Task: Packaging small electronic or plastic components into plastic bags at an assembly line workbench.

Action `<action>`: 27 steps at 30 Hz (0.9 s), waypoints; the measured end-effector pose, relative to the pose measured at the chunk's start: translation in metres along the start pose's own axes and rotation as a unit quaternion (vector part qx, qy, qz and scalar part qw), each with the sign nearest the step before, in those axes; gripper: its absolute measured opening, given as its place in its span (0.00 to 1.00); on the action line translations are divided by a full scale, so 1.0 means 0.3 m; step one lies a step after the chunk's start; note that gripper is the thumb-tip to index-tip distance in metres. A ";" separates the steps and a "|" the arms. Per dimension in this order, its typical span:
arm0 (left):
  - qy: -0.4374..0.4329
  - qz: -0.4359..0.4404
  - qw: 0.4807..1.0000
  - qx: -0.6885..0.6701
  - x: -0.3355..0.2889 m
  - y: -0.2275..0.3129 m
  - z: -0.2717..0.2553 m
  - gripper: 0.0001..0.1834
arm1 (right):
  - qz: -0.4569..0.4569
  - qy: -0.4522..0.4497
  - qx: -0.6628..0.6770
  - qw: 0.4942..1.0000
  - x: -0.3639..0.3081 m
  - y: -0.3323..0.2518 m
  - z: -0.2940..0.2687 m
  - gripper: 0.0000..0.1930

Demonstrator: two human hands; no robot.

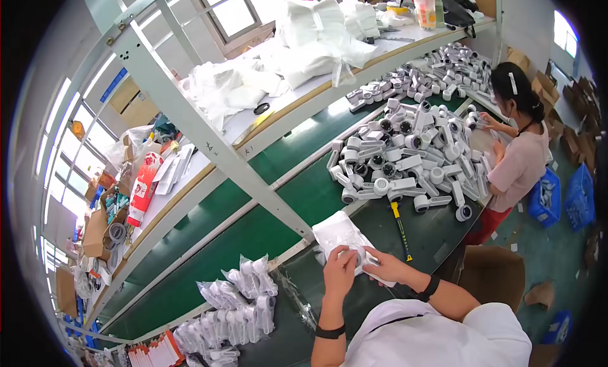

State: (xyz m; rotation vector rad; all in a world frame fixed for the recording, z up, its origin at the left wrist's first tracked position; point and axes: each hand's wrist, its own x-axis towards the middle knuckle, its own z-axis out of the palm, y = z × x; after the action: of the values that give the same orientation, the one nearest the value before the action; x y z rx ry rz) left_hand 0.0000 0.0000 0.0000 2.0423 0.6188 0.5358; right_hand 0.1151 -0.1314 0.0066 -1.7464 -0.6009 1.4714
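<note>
Low over the dark green tabletop, both my hands meet at a white handheld device with a round head (361, 256), the same kind as those piled ahead. My left hand (340, 270) has its fingers bent together at the device's head. From the right, my right hand (387, 267) closes around it; its handle is partly covered by the fingers. Under and just beyond my hands lies a stack of thin white plastic bags (337, 230). Whether the device is inside a bag I cannot make out.
A large heap of white devices (411, 151) covers the far bench. A yellow-and-black tool (400, 231) lies right of my hands. Bagged devices (225, 326) stand in rows at lower left. A slanted metal post (215, 139) rises at left. A co-worker (522, 145) sits at right.
</note>
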 end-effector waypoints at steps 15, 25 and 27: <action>0.040 0.039 0.996 -0.074 -0.121 0.046 0.110 0.08 | -0.059 0.158 0.268 0.949 0.068 0.065 0.075 0.23; 0.108 0.171 0.979 -0.025 -0.129 0.048 0.129 0.07 | -0.114 0.193 0.239 0.945 0.101 0.094 0.085 0.16; -0.007 0.032 0.987 -0.159 -0.142 0.090 0.084 0.08 | -0.111 0.199 0.260 0.938 0.101 0.087 0.081 0.15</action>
State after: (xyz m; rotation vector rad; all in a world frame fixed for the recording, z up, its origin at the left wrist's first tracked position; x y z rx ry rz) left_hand -0.0126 -0.0548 0.0052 1.7668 0.4294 0.6156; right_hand 0.0954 -0.1180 -0.0338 -1.4385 -0.1614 0.9639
